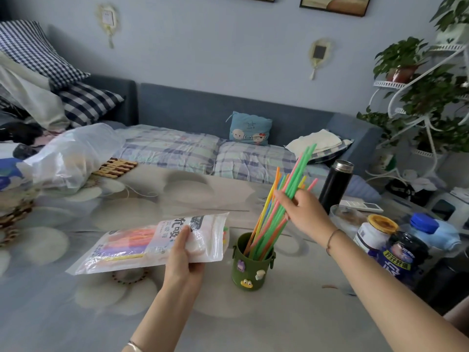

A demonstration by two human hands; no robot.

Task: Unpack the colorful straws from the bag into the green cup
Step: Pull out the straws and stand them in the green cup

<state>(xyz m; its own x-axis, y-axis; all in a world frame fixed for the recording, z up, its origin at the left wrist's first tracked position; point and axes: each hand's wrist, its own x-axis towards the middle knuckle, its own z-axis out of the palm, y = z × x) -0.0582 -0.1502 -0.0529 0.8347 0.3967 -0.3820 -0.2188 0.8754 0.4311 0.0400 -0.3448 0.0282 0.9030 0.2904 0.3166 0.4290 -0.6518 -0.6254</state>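
A green cup (250, 271) with small charms on its side stands on the table, right of centre. A bundle of colorful straws (272, 217) leans in it, lower ends inside the cup, tops tilted up to the right. My right hand (300, 212) is closed around the middle of that bundle. My left hand (185, 252) grips the straw bag (152, 243), a clear printed pouch held flat just left of the cup. More straws, pink, orange, purple and yellow, still lie inside the bag.
At the right stand a black flask (336, 185), a glass (346, 219), a white jar (375, 233) and two dark bottles (398, 255). A crumpled clear plastic bag (71, 158) lies at the table's left back. A sofa and plant stand are beyond.
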